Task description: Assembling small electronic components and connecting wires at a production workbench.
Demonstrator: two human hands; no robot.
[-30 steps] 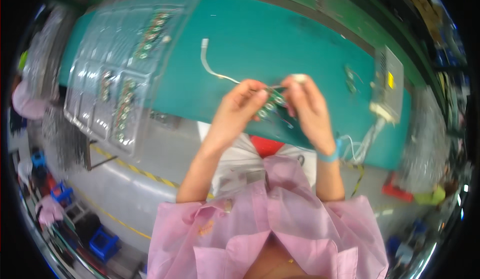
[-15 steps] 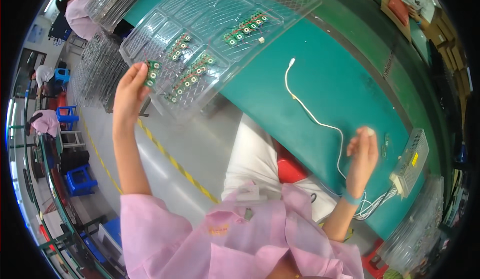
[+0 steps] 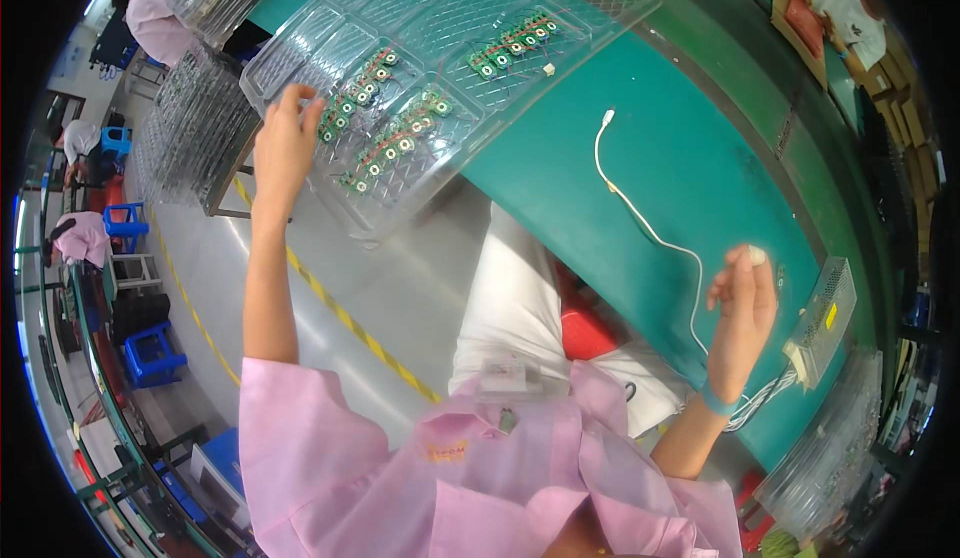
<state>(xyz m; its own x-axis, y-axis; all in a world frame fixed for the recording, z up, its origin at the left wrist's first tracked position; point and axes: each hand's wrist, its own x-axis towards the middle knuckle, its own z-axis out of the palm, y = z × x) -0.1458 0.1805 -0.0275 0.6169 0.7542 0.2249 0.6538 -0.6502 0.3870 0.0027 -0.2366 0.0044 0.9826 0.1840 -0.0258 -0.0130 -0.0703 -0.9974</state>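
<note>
My left hand (image 3: 288, 143) is over the left edge of a clear plastic tray (image 3: 345, 208), its fingers apart and nothing held. Beside its fingertips lies a row of small green circuit boards (image 3: 362, 90) with round white-ringed parts. Two similar rows of boards (image 3: 405, 145) and boards (image 3: 513, 45) rest in neighbouring compartments, with thin red wires on them. Above the green table my right hand (image 3: 742, 303) has loosely bent, parted fingers, slightly blurred. Something whitish covers or touches one fingertip. Partly hidden just beyond that hand is a small green board (image 3: 780, 276).
A white cable (image 3: 650, 233) curves across the green table (image 3: 560, 158). To the right stands a perforated metal box (image 3: 828, 308) with bundled white wires. Stacked clear trays (image 3: 190, 128) stand at the left, and more trays (image 3: 830, 438) at lower right. Co-workers sit farther off.
My left hand has let go of a green board, which now lies with the row in the tray, and its fingers have spread. My right hand has shifted slightly in view.
</note>
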